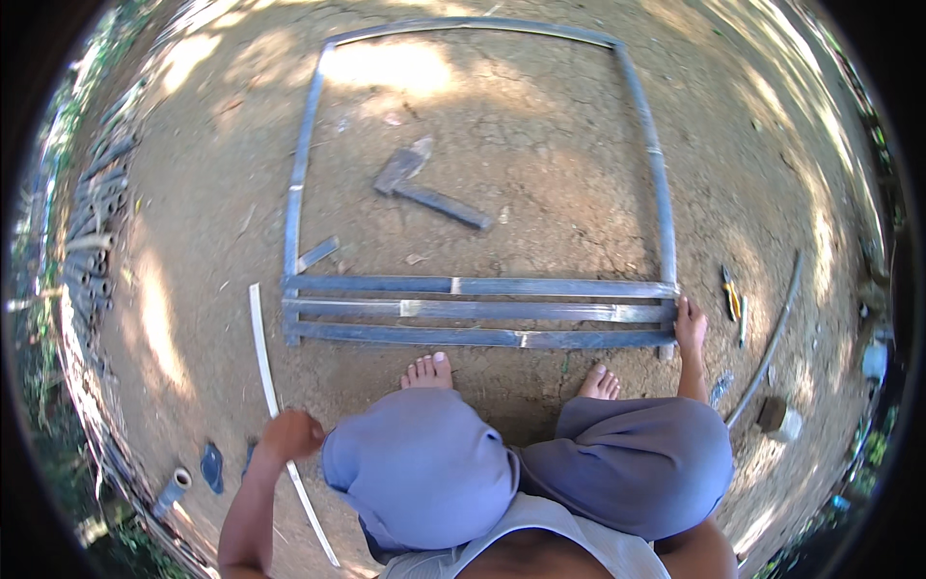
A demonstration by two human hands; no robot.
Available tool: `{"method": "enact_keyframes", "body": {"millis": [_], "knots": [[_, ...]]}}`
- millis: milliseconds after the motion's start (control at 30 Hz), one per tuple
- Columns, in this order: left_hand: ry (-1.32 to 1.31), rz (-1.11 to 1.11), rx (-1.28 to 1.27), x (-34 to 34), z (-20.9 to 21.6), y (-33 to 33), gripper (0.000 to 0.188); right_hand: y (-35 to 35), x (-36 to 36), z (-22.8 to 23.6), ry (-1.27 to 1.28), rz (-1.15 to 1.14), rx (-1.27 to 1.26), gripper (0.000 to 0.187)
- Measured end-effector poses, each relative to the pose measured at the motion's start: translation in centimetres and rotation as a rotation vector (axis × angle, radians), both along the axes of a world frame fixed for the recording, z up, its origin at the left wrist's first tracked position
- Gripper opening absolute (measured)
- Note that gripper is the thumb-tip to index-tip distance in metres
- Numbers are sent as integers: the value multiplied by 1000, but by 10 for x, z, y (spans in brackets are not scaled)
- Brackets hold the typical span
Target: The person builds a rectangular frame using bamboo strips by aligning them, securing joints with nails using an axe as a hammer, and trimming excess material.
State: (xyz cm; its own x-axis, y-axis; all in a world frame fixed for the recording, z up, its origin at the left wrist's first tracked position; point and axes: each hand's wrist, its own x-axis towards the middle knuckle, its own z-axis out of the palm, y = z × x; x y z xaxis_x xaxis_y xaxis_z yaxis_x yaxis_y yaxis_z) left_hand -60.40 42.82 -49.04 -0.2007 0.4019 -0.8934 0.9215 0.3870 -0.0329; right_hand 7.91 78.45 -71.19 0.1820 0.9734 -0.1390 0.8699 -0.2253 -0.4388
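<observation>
A rectangular frame of split bamboo strips (302, 154) lies on the ground in front of me. Three bamboo slats (540, 287) cross its near end, side by side with narrow gaps. My right hand (691, 326) is at their right ends, its fingers closed against the corner of the frame. By my left knee, my left hand (292, 436) is held closed above a thin pale bamboo strip (262, 343); whatever is inside it, if anything, is hidden. Within the frame lies a hatchet-like tool (439, 203) with a broad dark head.
A short bamboo offcut (318, 253) rests inside the frame's left side. At the right are yellow-and-black pliers (731, 293), a long thin strip (775, 340) and a small block (779, 421). Sandals (212, 467) and a tube (174, 489) lie lower left, bamboo poles (92, 261) farther out.
</observation>
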Motion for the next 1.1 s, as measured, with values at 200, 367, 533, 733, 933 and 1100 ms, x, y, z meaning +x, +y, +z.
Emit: {"method": "enact_keyframes", "body": {"millis": [200, 367, 533, 733, 933, 1100], "knots": [[-712, 164, -579, 122, 144, -66, 61, 5, -7, -11, 36, -6, 157, 45], [-767, 217, -609, 152, 176, -51, 62, 23, -30, 41, -79, 199, 325, 46], [-524, 51, -467, 164, 175, -46, 62, 59, -82, 117, -118, 494, 442, 46], [-784, 96, -461, 154, 199, -34, 56, 87, -165, 166, -137, 870, 462, 47], [-742, 152, -339, 150, 180, -70, 47, 120, -250, 209, -223, 1164, 500, 49], [-877, 302, -341, 122, 185, -78, 46, 131, -335, 234, -307, 1376, 544, 51]]}}
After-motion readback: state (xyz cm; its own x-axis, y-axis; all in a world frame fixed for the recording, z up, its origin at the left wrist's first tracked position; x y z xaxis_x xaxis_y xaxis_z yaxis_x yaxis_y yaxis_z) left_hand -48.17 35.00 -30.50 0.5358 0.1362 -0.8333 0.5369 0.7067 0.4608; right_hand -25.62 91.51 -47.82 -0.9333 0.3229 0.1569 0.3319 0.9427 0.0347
